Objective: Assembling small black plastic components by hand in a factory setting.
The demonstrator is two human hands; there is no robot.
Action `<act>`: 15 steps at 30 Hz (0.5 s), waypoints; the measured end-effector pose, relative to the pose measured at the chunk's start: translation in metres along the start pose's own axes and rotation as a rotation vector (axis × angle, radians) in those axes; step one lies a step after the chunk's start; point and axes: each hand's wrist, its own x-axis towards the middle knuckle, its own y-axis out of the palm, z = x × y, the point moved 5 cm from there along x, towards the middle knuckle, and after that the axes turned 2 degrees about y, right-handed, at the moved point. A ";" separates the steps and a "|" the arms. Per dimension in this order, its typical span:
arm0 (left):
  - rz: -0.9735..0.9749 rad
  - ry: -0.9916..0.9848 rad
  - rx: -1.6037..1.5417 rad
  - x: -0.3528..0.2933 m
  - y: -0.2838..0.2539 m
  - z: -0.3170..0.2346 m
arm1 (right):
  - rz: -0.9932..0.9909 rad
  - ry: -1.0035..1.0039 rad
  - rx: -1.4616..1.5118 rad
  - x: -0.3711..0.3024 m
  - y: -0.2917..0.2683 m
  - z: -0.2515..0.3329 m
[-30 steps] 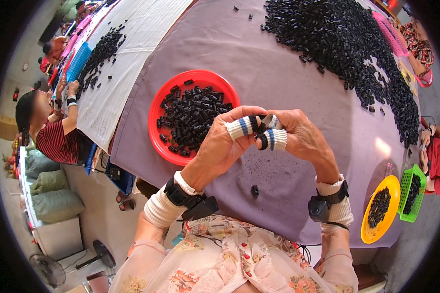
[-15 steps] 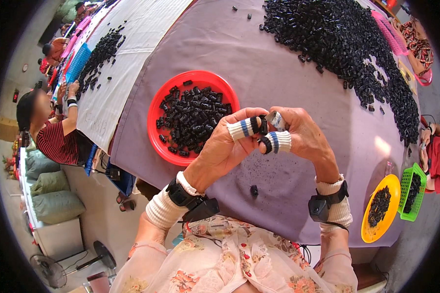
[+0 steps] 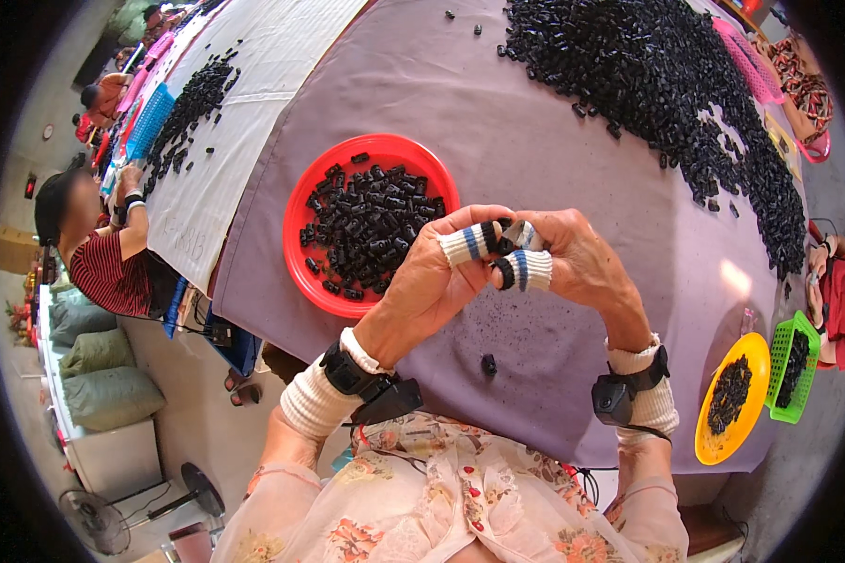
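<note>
Both hands meet over the purple-grey cloth just right of the red plate [image 3: 296,208]. My left hand [image 3: 430,281] pinches a small black plastic part [image 3: 505,244], mostly covered by the fingers. My right hand [image 3: 582,255] is closed against the same spot. At its fingertips shows a grey-white strip [image 3: 526,235]; whether it is a wrap or a tool I cannot tell. Knitted finger sleeves with blue stripes cover a digit on each hand. Many black parts [image 3: 371,220] lie heaped in the red plate. One loose black part [image 3: 489,366] lies on the cloth below my hands.
A large heap of black parts [image 3: 629,66] spreads over the far right of the table. A yellow plate [image 3: 759,375] and a green basket [image 3: 798,403] with black pieces stand at the right edge. A co-worker [image 3: 113,267] sits at the left beside another heap.
My right hand has shifted and turned slightly left, closer to my left hand. My left hand stays almost in place. The co-worker's hands have moved a little.
</note>
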 end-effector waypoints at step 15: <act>-0.026 0.048 0.019 0.002 -0.001 0.000 | -0.168 -0.060 -0.021 -0.005 -0.007 0.012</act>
